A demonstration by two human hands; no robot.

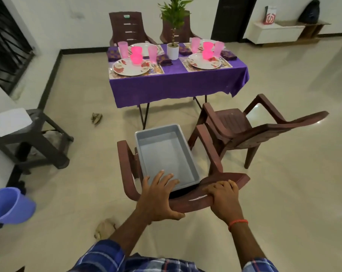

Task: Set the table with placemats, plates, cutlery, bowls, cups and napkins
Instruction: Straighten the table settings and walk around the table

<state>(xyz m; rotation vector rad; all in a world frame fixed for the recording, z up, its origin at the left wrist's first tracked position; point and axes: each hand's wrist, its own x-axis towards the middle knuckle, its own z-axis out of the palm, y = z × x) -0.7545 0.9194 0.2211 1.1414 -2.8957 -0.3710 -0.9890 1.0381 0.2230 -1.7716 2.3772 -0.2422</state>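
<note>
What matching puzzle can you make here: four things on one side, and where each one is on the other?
Things:
1. grey tray
2. potted plant
3. white sheet
4. orange wristband

Places:
A. on the dark stool
B. round the right wrist
C. on the seat of the brown chair
D. in the middle of the purple table

Pairs: 1-C, 2-D, 3-A, 4-B
</note>
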